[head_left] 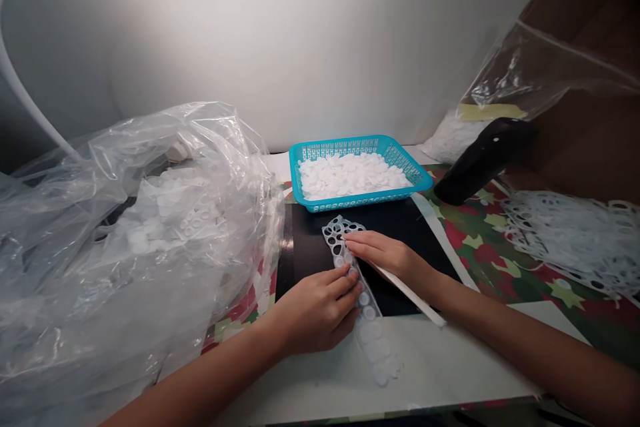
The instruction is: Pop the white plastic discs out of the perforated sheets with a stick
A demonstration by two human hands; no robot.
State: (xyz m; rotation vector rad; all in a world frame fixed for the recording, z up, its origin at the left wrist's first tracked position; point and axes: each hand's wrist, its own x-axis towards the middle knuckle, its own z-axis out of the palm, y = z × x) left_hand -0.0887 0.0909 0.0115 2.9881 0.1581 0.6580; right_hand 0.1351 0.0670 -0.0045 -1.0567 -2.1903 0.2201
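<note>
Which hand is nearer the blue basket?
Right. The right hand is in front of the blue basket, with the white stick; the left hand is farther back, toward the person, over the strip.

The strip (369, 313) is thin, translucent plastic, lying lengthwise and slightly slanted across the black mat (309, 260) and onto the white sheet (450, 360). Its far end is a lattice of open holes (332, 241); nearer, round whitish discs (370, 330) fill it (the part under the left hand (326, 303) is hidden). The stick (413, 295), slim, straight and white, slants beneath the right hand (395, 259), its near end over the sheet.
</note>
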